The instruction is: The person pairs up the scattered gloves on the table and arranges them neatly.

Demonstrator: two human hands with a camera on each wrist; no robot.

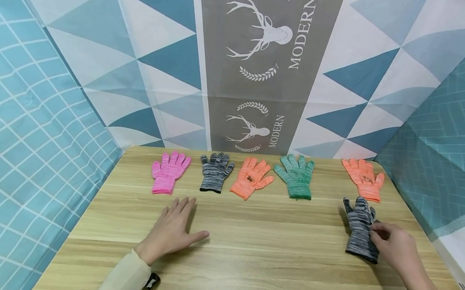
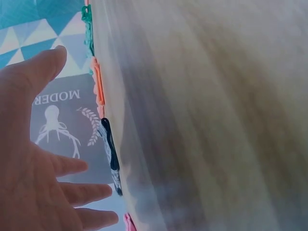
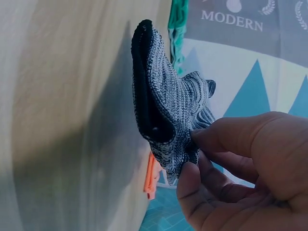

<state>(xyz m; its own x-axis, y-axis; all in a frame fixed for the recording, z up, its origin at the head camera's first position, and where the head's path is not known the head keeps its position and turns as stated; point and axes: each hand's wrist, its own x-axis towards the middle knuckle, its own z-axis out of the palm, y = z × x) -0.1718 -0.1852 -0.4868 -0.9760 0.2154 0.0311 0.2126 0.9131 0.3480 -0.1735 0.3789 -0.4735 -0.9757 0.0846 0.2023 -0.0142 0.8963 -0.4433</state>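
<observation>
Glove of speckled grey-black knit (image 1: 360, 232), at the right side of the counter (image 1: 247, 264), just in front of the right-hand orange glove (image 1: 363, 179). Pinched along one side edge between thumb and curled fingers of the right hand (image 1: 398, 251); judging by the shadow in the right wrist view, apparently raised off the wood, cuff mouth slightly gaping. Probably very light, soft and limp, likely to sag or fold around so small a pinch. Hardly fragile by the look of it, and with enough texture in the knit to seem unlikely to slip. Perhaps best held by the thicker, dark-edged cuff, or across the palm for keeping the fingers flat.

Left hand (image 1: 174, 231) wide open, thumb spread, holding nothing, near the pink glove (image 1: 167, 176) and a second grey-black glove (image 1: 215, 175). Farther right along the same row, another orange glove (image 1: 250, 179) with a dark mark, then a green glove (image 1: 298, 180), well apart from the right-hand orange one. Behind the row, a patterned backdrop (image 1: 202, 115). Nearest possible snag: right-hand orange glove, close beyond the speckled fingertips
</observation>
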